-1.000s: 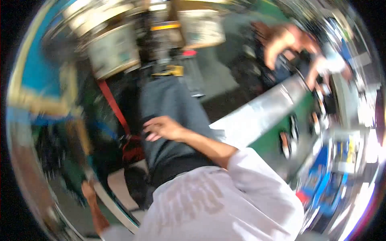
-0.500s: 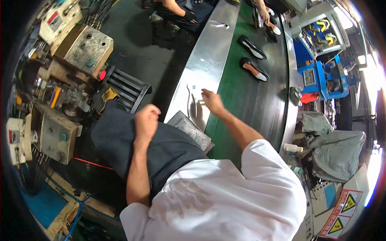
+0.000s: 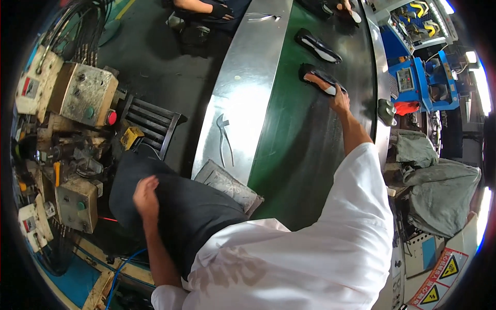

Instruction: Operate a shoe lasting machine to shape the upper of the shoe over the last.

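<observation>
On the green belt, my right hand point(image 3: 339, 101) reaches out and grips the near end of a black slip-on shoe point(image 3: 319, 81) with a tan and white inside. A second black shoe point(image 3: 318, 46) with a white inside lies just beyond it. My left hand point(image 3: 146, 197) hovers over my dark-clad lap, fingers loosely curled in, nothing visible in them. Metal lasting pliers point(image 3: 222, 127) rest on the steel ledge between my lap and the belt. A worn grey pad point(image 3: 227, 183) lies at the near end of that ledge.
Grimy machines with control boxes point(image 3: 88, 95) and a black slatted rack point(image 3: 150, 121) stand at left. Ahead, a co-worker's gloved hand point(image 3: 222, 11) is near another pair of pliers point(image 3: 263, 17). Blue machines point(image 3: 423, 85) and grey cloth covers point(image 3: 442, 194) line the right.
My right hand has moved from beside the pliers to the nearer shoe, taking hold of its end. My left hand has drawn back to the left. The view has shifted.
</observation>
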{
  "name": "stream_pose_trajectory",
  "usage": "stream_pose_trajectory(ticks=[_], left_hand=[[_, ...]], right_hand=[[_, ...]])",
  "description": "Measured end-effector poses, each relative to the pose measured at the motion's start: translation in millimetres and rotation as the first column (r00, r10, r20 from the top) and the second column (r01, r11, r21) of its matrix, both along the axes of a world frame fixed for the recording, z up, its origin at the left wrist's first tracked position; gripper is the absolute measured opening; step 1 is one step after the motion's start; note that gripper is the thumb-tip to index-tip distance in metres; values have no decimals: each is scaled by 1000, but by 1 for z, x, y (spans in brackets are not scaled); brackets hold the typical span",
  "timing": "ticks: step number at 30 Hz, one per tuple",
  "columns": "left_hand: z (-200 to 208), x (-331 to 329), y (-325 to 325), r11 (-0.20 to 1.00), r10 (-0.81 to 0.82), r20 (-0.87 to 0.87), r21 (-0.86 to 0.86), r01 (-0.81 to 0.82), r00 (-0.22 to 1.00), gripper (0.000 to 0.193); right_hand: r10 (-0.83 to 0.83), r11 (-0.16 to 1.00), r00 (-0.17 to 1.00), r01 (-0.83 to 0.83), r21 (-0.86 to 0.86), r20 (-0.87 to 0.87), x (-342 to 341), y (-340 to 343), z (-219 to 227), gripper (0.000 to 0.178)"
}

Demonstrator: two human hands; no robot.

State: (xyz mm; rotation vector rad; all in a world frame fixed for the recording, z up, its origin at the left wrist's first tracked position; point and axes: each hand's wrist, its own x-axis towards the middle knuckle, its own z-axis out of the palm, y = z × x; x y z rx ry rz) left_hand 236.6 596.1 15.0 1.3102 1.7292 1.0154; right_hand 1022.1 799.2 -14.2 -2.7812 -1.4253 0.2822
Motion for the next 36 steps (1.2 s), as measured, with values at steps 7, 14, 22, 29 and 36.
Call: stream_pose_trajectory(ticks=[7, 14, 22, 29, 36], left_hand=[[15, -120, -111, 943, 292, -139, -125, -309, 946, 23], [47, -146, -150, 923, 329, -189, -143, -357, 925, 23], [19, -96, -60, 996, 31, -360, -68, -60, 932, 23], [15, -53, 3, 994, -109, -88, -19, 108, 990, 23], [73, -24, 60, 975, -136, 187, 199, 98, 973, 32]], right_hand=[[149, 969, 979, -117, -216, 141, 5, 49, -4, 88], [185, 947, 983, -177, -269, 7, 7, 64, -20, 97], [31, 929, 712, 238, 283, -702, -51, -26, -86, 116], [-4, 904, 677, 318, 287, -736, -182, -91, -35, 102], [249, 959, 379, 35, 282, -892, -371, -105, 46, 89]])
